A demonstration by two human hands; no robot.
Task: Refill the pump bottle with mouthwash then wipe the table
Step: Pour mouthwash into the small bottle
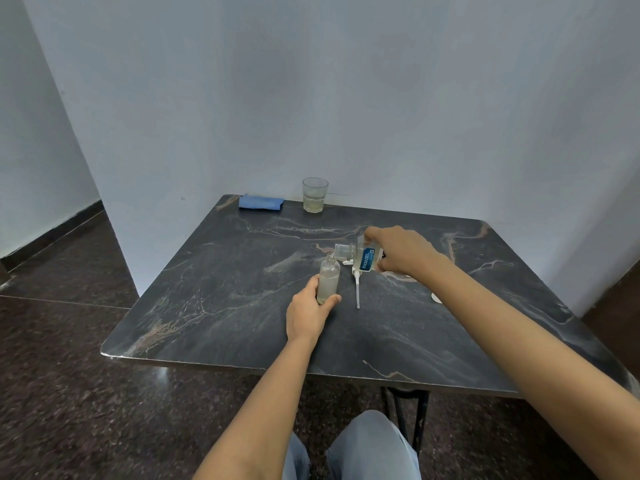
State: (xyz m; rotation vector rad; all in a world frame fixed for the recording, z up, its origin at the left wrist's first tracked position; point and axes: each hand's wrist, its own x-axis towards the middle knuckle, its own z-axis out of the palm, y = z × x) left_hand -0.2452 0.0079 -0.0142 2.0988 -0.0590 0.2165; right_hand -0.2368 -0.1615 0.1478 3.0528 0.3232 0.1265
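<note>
Your table (pixel 242 306) has a dark stone-look top veined in pale grey and rust, smooth with a soft sheen, and its near edge is worn pale towards the left corner. The pump bottle (pixel 329 277) near the middle is clear and smooth; glass or plastic, you cannot tell. The mouthwash bottle (pixel 366 259) is clear glossy plastic with a shiny blue label. The pump head (pixel 357 289) beside them is white plastic. At the far edge stands a clear, smooth tumbler (pixel 315 195); at the far left corner lies a soft blue cloth (pixel 260 202). The floor (pixel 69 375) is polished speckled stone; the wall (pixel 346 98) is matt paint
</note>
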